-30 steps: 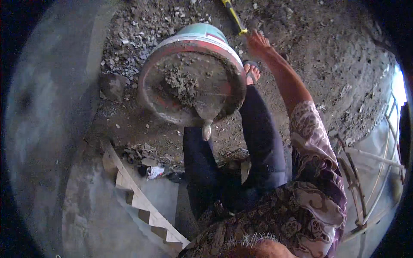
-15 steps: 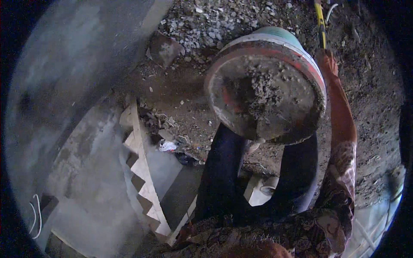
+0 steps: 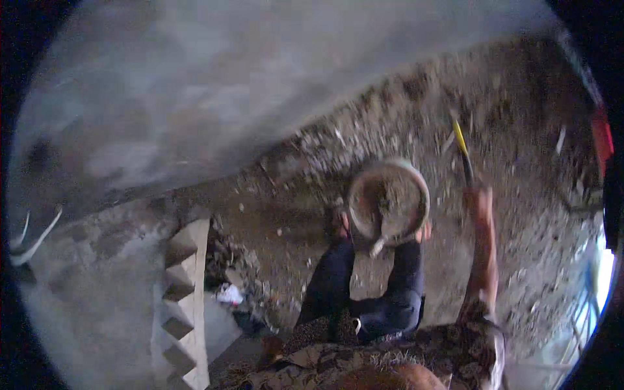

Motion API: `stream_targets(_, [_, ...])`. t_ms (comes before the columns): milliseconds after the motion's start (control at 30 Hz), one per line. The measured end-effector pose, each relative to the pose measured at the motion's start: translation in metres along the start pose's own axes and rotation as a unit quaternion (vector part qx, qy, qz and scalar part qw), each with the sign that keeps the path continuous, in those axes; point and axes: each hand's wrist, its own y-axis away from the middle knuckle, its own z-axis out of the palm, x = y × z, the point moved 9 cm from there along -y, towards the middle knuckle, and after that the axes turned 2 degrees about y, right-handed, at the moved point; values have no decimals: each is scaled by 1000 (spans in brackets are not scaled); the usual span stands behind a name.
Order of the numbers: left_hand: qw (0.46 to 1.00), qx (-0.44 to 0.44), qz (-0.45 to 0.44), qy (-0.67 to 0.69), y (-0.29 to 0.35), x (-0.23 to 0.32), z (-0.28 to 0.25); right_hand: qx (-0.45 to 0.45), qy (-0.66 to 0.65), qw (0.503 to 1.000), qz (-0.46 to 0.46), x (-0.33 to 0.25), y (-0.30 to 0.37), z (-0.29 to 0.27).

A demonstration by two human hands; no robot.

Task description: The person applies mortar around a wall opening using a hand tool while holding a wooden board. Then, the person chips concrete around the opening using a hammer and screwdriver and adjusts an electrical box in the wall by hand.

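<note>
My right hand (image 3: pixel 480 203) is closed around a thin yellow-and-black tool (image 3: pixel 462 146), which points away from me over the dirt; its far end is blurred. Left of that hand, a round bucket (image 3: pixel 422 182) sits on the ground between my feet. Wet grey mortar (image 3: pixel 393 192) lies in it. A pale handle (image 3: pixel 377 247), perhaps a trowel's, sticks out over its near rim. My left hand (image 3: pixel 272 349) is low by my left thigh, dark and mostly hidden, so its fingers cannot be made out.
A sawtooth-edged concrete piece (image 3: pixel 200 292), like a stair side, runs along the left. Beyond the bucket rises a grey wall (image 3: pixel 195 97). Gravel (image 3: pixel 318 153) lies along its foot, and white litter (image 3: pixel 229 294) lies near the stair piece. A bent white cable (image 3: pixel 39 240) shows far left.
The view has drawn back and turned; the bucket looks smaller and my feet now show beside it. My right hand still grips the yellow-and-black tool.
</note>
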Motion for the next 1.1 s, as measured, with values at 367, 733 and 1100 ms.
stream_targets(367, [885,30,418,205,-197,216,-159,284,-307,906,-60,-408,328,-65])
stream_targets(733, [675,-4,723,146,217,619,-282,569,-176,760,-260,-579,352,-114])
stream_targets(1100, [545,-178,784,240,449,706,-255,425,-341,761,-352,-665,345,-100])
